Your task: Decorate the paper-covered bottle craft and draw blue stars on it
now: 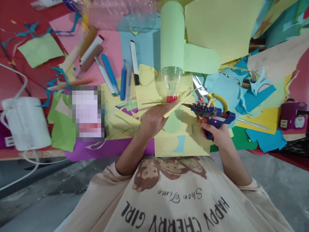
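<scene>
My right hand (213,130) is wrapped round the grip of a blue glue gun (218,120), whose nozzle points left and is crusted with dark residue. A clear glue stick (252,123) juts from its back. In my left hand (156,117) is a folded piece of yellow paper (177,103), held tilted close to the nozzle; whether they touch I cannot tell. Just beyond lies a clear plastic bottle (172,77) with a red cap (172,98), its body wrapped in light green paper (172,35). Yellow-handled scissors (220,100) rest behind the glue gun.
Several markers (134,62) lie left of the bottle. A phone with a blurred screen (88,112) and a white cup-shaped appliance with a cord (27,124) stand at the left. Blue paper scraps (256,100) cover the right side. Another clear bottle (120,13) lies at the back.
</scene>
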The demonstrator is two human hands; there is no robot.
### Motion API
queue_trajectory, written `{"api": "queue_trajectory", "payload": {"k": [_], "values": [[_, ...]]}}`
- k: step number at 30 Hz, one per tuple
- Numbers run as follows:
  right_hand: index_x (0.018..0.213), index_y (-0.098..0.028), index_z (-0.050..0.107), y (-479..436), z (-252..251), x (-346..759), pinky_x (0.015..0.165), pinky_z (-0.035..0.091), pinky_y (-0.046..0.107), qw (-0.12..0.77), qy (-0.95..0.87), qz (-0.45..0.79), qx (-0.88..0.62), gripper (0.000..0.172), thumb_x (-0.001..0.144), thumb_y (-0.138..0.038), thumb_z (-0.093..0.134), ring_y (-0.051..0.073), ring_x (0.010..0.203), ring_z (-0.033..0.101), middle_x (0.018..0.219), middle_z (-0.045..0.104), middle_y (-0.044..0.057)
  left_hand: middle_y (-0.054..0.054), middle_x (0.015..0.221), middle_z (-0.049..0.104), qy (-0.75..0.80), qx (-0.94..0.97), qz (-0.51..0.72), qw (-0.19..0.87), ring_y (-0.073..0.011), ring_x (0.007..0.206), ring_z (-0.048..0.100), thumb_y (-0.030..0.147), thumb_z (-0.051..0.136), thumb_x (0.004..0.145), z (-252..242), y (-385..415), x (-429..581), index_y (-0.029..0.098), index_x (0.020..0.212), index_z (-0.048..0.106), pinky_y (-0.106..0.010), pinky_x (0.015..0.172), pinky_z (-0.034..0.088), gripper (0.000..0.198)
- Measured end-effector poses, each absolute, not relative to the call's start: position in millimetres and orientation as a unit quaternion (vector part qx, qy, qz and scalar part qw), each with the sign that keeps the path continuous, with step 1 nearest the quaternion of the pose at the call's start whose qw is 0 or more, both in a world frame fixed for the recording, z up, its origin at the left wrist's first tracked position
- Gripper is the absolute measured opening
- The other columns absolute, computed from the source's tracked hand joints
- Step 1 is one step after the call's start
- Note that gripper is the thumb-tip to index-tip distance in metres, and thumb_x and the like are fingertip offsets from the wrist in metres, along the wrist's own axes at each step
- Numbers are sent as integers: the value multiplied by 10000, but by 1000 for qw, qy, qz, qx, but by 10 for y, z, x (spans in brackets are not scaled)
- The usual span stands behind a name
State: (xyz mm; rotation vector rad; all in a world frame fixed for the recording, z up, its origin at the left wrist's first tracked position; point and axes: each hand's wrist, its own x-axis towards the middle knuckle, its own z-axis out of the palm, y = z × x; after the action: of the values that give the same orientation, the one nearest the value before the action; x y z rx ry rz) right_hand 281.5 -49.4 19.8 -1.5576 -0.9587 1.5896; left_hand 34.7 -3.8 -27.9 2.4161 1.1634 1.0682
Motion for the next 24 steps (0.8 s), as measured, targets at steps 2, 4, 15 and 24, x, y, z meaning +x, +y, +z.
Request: {"api": "queue_trajectory", "payload": {"k": [2, 4, 15, 24], "values": [[666, -215, 586, -490, 207, 2811, 406, 388, 272, 353, -369, 613, -602, 165, 757, -302, 694, 109, 395, 482, 541, 580, -25, -55, 1015, 790, 407, 833, 354, 124, -171, 839, 725, 115, 431, 1011, -268, -40, 344, 183, 1360, 634, -244, 762, 550, 409], [670, -220, 579, -489, 212, 2809, 400, 388, 271, 354, -363, 613, -606, 159, 744, -300, 694, 109, 392, 480, 540, 582, -25, -52, 1014, 790, 409, 833, 352, 122, -169, 837, 724, 109, 425, 1010, -256, -41, 344, 186, 1353, 637, -245, 769, 555, 410], [680, -211, 559, -487, 192, 2816, 394, 364, 261, 357, -338, 610, -621, 186, 716, -321, 706, 111, 389, 481, 505, 565, -35, -51, 995, 790, 404, 824, 374, 135, -165, 819, 719, 138, 455, 1019, -267, -41, 338, 207, 1390, 629, -245, 742, 551, 415], [670, -218, 583, -485, 220, 2819, 411, 373, 275, 359, -332, 608, -625, 144, 719, -299, 691, 122, 425, 491, 532, 581, -21, -68, 1025, 804, 414, 826, 363, 124, -162, 860, 754, 220, 415, 1071, -258, -41, 342, 190, 1318, 666, -249, 772, 591, 353]]}}
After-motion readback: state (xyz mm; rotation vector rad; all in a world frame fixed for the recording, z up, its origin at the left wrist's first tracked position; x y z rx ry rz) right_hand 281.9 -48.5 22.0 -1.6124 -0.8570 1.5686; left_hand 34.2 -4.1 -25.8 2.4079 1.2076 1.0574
